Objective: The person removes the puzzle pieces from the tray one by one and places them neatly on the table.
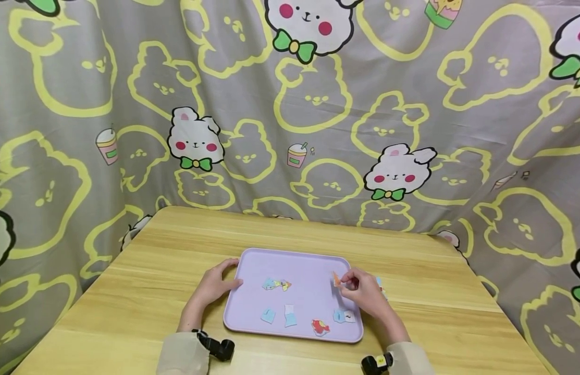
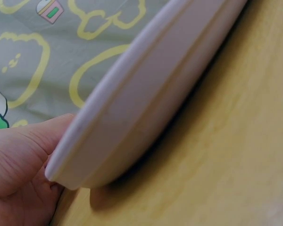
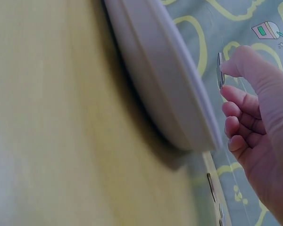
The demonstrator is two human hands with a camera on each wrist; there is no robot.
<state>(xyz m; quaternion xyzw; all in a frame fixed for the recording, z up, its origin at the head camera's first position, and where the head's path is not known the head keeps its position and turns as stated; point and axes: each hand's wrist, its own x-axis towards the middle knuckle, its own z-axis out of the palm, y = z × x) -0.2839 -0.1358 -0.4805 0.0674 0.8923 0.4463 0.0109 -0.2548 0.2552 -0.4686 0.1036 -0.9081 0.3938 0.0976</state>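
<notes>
My left hand [image 1: 213,285] holds the left rim of a lilac tray [image 1: 308,265], its thumb over the edge. In the left wrist view the tray's outer wall [image 2: 137,89] hides part of that hand's fingers. Above the tray's right side, my right hand [image 1: 365,292] pinches a small orange puzzle piece [image 1: 336,279] between thumb and fingertip. The right wrist view shows the piece [image 3: 220,70] edge-on as a thin flat shape. A joined blue and yellow group of pieces [image 1: 276,284] lies on the tray's left half.
Along the tray's near side lie light blue pieces [image 1: 268,315], a blue-white piece [image 1: 290,315], a red piece [image 1: 320,327] and blue pieces with a white part [image 1: 343,316]. More pieces [image 1: 379,283] lie on the wooden table [image 1: 130,312] right of the tray, partly behind the right hand. A patterned curtain [image 1: 252,104] hangs behind.
</notes>
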